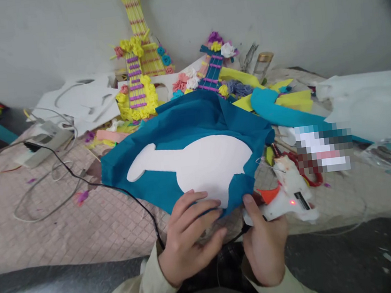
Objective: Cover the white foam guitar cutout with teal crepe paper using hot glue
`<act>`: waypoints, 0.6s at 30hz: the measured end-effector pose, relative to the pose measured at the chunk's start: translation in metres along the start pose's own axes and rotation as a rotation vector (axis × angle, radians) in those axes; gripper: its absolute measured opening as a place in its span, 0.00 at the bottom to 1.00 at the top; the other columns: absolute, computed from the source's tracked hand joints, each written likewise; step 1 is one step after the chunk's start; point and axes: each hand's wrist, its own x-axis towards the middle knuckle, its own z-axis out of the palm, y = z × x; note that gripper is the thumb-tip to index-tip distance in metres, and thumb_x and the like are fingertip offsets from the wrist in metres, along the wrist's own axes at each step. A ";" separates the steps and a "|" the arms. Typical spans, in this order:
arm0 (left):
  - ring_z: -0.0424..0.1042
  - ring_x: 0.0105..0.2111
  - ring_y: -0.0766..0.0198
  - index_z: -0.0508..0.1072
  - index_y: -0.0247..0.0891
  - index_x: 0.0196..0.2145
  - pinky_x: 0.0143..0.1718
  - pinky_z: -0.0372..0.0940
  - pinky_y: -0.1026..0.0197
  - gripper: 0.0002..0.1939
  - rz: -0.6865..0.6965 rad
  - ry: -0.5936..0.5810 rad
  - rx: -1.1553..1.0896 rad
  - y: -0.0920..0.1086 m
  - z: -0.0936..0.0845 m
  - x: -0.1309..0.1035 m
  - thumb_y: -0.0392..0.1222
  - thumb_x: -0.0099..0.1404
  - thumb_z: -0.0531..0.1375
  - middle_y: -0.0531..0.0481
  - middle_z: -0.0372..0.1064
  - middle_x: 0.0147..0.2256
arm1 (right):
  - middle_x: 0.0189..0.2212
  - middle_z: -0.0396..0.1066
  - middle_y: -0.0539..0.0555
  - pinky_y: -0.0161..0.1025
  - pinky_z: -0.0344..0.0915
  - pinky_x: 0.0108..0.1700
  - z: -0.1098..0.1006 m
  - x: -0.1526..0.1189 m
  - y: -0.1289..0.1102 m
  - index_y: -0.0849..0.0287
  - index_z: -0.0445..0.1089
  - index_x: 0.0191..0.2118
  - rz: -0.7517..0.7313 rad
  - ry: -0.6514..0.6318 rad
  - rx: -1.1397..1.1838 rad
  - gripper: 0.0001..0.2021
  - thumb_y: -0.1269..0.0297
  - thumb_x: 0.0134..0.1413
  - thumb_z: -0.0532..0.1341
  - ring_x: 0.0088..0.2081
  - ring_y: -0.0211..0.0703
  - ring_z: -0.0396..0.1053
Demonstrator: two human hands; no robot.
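A white guitar-shaped cutout (214, 160) lies on blue fabric (191, 109), its neck pointing left. One corner of the fabric is folded up over the cutout's lower right edge. My left hand (194, 238), fingers outstretched and apart, touches the cutout's lower edge with its fingertips. My right hand (266, 246) has its thumb on the edge of the folded fabric; its other fingers are mostly hidden below. Right beside that hand lies a white glue gun (283, 209) with an orange trigger and a lit red light, its handle partly behind the thumb.
Decorated paper guitars, one yellow (136, 92) and one blue (212, 71), lean at the back. Red-handled scissors (314, 180) lie right of the glue gun. A black cord (130, 196) crosses from the power strip (45, 147). A glass jar (263, 66) stands by the wall.
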 end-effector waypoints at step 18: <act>0.51 0.58 0.51 0.51 0.50 0.58 0.57 0.50 0.46 0.27 -0.617 -0.248 -0.571 -0.021 -0.045 -0.018 0.44 0.62 0.54 0.47 0.49 0.60 | 0.23 0.71 0.53 0.42 0.65 0.24 -0.043 0.041 -0.046 0.58 0.72 0.28 -0.463 -0.116 -0.229 0.07 0.73 0.38 0.65 0.28 0.51 0.69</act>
